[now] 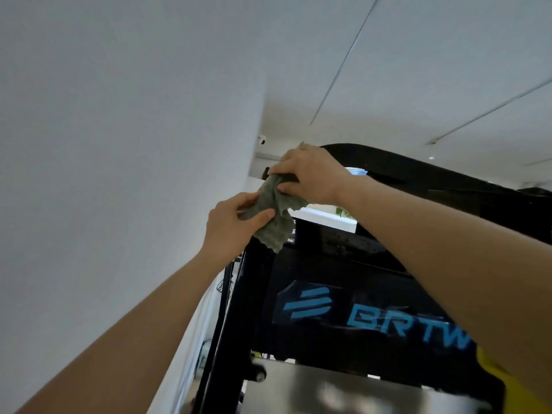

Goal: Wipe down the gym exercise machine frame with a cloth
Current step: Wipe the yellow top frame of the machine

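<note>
Cloth (273, 215): grey-green, bunched at frame's top left corner.
Right hand (310, 174): pinching cloth's upper end against black frame (388, 168).
Left hand (236, 221): pinching lower folds.
Risk: overhead reach; a loosened pinch likely drops cloth.

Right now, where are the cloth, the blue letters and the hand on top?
cloth (277, 231): head view, its hanging lower part.
blue letters (400, 324): head view, middle of the word.
right hand (310, 174): head view, its back.
</note>
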Tool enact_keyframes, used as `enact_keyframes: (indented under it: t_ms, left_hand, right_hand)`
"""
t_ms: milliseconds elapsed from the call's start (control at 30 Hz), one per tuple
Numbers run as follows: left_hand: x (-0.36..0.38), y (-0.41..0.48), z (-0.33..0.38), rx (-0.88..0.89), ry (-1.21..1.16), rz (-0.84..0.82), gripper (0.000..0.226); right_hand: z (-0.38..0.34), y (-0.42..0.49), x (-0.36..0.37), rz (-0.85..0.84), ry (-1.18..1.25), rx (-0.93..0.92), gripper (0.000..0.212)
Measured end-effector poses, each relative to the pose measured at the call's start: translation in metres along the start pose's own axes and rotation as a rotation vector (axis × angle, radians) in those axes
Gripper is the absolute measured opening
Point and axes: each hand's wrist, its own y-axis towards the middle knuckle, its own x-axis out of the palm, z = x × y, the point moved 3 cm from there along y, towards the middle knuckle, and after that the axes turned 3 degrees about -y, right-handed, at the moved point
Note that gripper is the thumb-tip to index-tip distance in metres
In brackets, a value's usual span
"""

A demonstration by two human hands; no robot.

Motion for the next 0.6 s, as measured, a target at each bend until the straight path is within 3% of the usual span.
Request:
enact_keyframes:
  t_ms: [267, 400, 600]
  left_hand:
    - [-0.01, -0.049, -0.019, -0.002, -0.025, 0.003, 0.036]
    - [-0.007, -0.055, -0.02, 0.068, 0.032, 0.014, 0.044]
    - [0.014, -0.06, -0.005, 0.422, 0.668, 0.057, 0.047]
  right_hand:
    - [-0.037, -0.035, 0.03, 0.178, 0.163, -0.016, 0.053]
    - [-0.045, -0.057, 0.037, 0.22, 0.208, 0.089, 0.058]
    - [-0.045, -0.105, 0.075, 0.381, 0.158, 0.277, 0.044]
